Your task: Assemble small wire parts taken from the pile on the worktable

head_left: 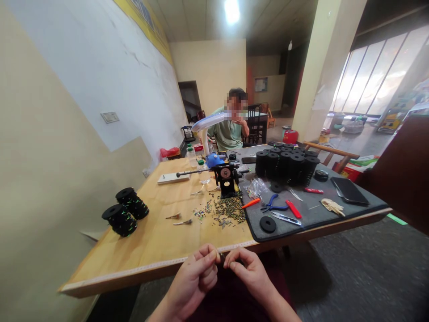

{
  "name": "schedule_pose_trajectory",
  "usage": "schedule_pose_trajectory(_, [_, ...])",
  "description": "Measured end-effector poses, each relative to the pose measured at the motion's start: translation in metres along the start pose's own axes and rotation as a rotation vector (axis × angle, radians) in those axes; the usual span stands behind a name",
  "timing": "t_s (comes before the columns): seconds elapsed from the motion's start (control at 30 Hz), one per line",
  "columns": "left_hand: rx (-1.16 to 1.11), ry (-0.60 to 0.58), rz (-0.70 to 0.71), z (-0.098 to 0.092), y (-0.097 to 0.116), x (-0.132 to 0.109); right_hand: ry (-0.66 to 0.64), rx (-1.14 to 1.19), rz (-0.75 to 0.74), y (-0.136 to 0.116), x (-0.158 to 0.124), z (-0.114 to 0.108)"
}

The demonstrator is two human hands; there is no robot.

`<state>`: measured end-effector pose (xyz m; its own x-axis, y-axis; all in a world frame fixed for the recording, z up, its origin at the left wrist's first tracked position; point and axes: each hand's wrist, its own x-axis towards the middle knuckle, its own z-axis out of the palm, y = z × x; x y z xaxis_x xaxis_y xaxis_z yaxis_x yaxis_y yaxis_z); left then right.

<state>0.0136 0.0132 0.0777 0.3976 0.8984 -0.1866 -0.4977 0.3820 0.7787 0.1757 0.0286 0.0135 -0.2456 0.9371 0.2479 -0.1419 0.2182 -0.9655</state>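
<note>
Presently, we place a small dark piece (221, 256) between the two hands, seen against the front edge of the counter (140, 250). The left hand (198, 273) has thumb and fingers pressed together, apparently on the piece's near side; the right hand (247, 268) curls its fingers just beside it, and we cannot tell whether they grip it.

We judge a drop the chief risk: so little material sits in the pinch that a slip or an uneven pull could send it into the dark space below the fingers. Should it spring forward, it could mix with the heap of small pieces (231, 210) beyond the fingers.

On orientation, we cannot establish which way it points; the fingers cover most of it. Its long axis, we would guess, runs across from hand to hand.

Farther out, ahead and right of the fingers, we note a black disc (262, 223) and blue-handled pliers (280, 207) on the grey mat (320, 218); two black spools (119, 222) sit well to the left.
</note>
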Motion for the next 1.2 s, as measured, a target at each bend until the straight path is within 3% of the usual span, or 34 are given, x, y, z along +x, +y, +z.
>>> schedule_pose_trajectory(0.23, [0.023, -0.004, -0.022, 0.002, -0.003, 0.0, 0.012, 0.077, 0.047, 0.012, -0.005, -0.001])
schedule_pose_trajectory(0.47, [0.032, -0.003, -0.047, 0.002, -0.004, 0.002, -0.054, 0.152, 0.059, -0.005, -0.002, 0.0])
schedule_pose_trajectory(0.87, [0.003, -0.043, -0.061, -0.001, -0.006, 0.003, -0.019, 0.171, 0.012, -0.016, 0.004, 0.008])
schedule_pose_trajectory(1.2, [-0.041, -0.016, -0.028, -0.003, -0.004, 0.004, 0.004, 0.057, 0.016, 0.005, -0.003, 0.0])
